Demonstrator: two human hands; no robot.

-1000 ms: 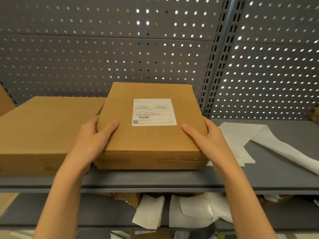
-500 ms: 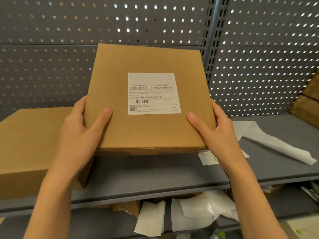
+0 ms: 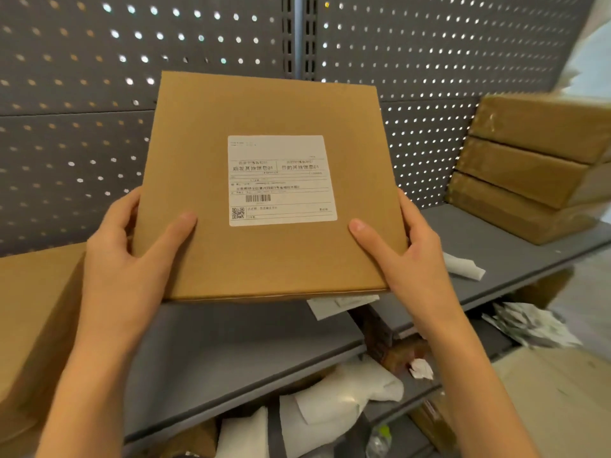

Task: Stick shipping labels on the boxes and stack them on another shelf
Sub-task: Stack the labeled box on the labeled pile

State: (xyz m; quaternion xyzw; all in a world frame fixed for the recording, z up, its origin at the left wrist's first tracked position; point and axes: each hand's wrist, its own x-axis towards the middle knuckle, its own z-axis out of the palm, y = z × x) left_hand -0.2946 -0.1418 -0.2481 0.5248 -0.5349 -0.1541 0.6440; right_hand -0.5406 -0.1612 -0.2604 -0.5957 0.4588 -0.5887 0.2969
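Labelled box (image 3: pixel 264 190) held in the air above the grey shelf (image 3: pixel 231 342)

The left hand (image 3: pixel 129 259) and right hand (image 3: pixel 403 256) each clasp a side edge, thumbs on top; the label (image 3: pixel 281 180) faces up; a stack of boxes (image 3: pixel 529 166) sits on the shelf to the right

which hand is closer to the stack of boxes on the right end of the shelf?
Right. The right hand grips the labelled box at its right edge, on the side facing the stack of boxes. The left hand holds the opposite edge, farther away.
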